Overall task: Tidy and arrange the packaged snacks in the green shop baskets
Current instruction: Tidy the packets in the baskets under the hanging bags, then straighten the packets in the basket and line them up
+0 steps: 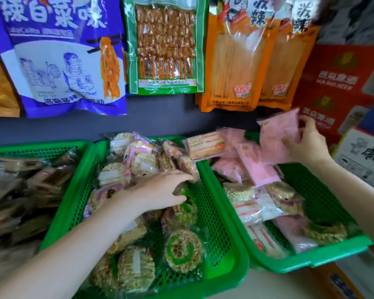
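Right hand (309,143) pinches pink packets (276,137) above right basket's (324,258) back edge. Left hand (162,193), fingers curled, grips a clear-wrapped round grain cake (181,162) in mid basket (231,244), w/ more cakes piled around.

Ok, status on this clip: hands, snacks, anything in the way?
Left hand reaching among round snacks in middle basket. Right hand holds pink packet above right basket. Mixed packs there still unsorted. Nothing blocking.
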